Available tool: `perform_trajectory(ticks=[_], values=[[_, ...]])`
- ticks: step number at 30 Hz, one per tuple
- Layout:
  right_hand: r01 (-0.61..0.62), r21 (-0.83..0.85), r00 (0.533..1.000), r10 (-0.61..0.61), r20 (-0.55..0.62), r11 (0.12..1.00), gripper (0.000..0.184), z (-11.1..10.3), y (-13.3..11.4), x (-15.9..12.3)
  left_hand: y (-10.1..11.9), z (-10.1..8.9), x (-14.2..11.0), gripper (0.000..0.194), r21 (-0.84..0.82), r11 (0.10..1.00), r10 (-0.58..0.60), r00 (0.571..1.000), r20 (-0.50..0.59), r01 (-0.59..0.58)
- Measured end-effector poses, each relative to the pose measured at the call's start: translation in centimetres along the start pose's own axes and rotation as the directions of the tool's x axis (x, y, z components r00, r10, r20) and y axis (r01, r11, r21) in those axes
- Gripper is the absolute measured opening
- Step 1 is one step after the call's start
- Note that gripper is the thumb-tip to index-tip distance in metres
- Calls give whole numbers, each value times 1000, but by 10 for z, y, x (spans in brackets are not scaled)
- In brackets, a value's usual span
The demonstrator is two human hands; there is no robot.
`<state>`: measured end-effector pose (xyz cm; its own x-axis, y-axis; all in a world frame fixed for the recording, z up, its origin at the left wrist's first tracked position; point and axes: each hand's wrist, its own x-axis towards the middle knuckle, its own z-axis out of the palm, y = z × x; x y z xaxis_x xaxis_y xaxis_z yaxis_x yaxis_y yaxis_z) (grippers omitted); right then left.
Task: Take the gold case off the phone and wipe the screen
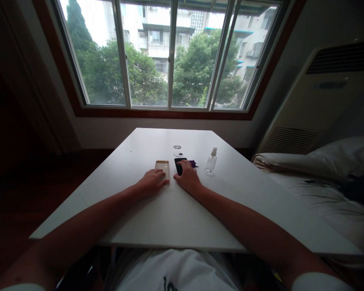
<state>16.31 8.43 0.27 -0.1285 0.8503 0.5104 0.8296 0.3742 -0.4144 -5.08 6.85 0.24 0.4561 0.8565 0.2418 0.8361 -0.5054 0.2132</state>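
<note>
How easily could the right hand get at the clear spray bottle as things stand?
Probably easily: the right hand rests on the black phone, and the spray bottle stands just to its right on bare table, nothing between.

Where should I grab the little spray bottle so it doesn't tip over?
Probably around the clear body of the spray bottle, coming from its right side. It stands upright with a narrow white top, and the right hand and dark phone lie on its left, so the right is open.
</note>
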Motion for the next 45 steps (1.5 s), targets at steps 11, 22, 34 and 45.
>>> perform_trajectory(ticks=[11, 22, 34, 45], values=[[5, 101, 991, -19, 132, 995, 50, 8, -8, -1, 1, 0, 2, 58, -13, 1000, -15, 1000, 4, 15], [-158, -57, 985, 161, 56, 986, 50, 10, 6, 11, 0, 2, 2, 58, -6, 1000, -14, 1000, -2, 14], [-180, -81, 974, 189, 123, 980, 45, 13, 3, 13, 3, 6, 5, 58, -3, 1000, 4, 1000, -16, -4], [-227, -99, 960, 239, 145, 969, 41, 24, 1, 24, 2, 9, 7, 55, -21, 1000, 1, 1000, -31, -2]])
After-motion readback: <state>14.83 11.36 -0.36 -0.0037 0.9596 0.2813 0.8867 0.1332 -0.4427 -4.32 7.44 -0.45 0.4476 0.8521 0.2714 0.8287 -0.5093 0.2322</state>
